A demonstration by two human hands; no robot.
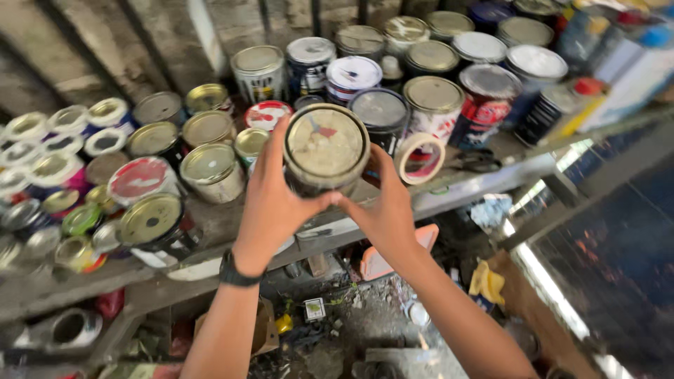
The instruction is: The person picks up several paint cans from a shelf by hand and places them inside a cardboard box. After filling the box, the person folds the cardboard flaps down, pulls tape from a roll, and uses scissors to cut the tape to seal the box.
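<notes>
Crowded with paint tins, the grimy shelf (491,179) ran behind a dusty-lidded paint can (326,149), held up just in front of it. Both hands were clasped on the can: the left hand (270,200) on its left side, the right hand (386,207) below and right. The can's axis pointed toward the camera, lid facing up; a tape roll (420,158) lay just right of the can.

weathered wooden shelf (491,184) above littered dirt floor (365,323).
</notes>
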